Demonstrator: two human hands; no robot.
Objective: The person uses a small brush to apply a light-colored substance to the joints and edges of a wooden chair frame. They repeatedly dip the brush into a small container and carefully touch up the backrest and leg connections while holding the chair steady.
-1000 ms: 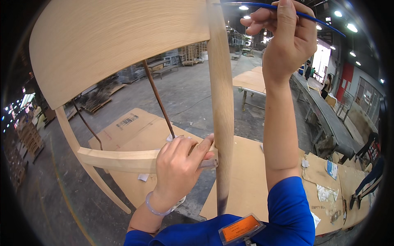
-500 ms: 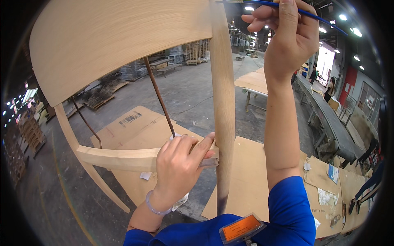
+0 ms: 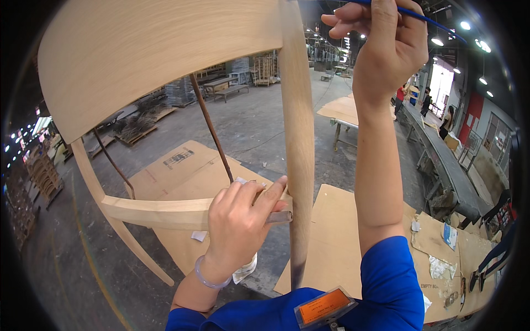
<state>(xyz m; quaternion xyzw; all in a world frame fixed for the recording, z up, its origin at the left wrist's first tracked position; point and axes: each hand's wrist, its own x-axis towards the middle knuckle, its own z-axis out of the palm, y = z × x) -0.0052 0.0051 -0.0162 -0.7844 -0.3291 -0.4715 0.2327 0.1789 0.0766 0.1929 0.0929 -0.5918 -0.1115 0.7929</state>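
A pale wooden chair frame stands before me, with a broad curved backrest (image 3: 160, 60), an upright post (image 3: 300, 143) and a lower rail (image 3: 157, 213). My left hand (image 3: 240, 215) is closed around the rail's right end, beside the post. From under its fingers pokes a small grey-brown piece, like folded sandpaper (image 3: 280, 217); most of it is hidden. Up at the post's top, my right hand (image 3: 389, 49) pinches a slim blue-handled brush (image 3: 433, 22) between thumb and fingers. The brush points left toward the backrest joint, and its tip is cut off by the upper edge.
Cardboard sheets (image 3: 331, 243) cover the surface below the chair. To the right lie crumpled papers (image 3: 441, 266) and a blue-white packet (image 3: 449, 236). A long conveyor (image 3: 436, 160) runs along the right, with people beyond it. Stacked wooden parts (image 3: 47, 174) stand far left.
The right hand and brush have risen slightly, taking the brush's tip out of view. The view has shifted a little; the left hand keeps its place on the rail.
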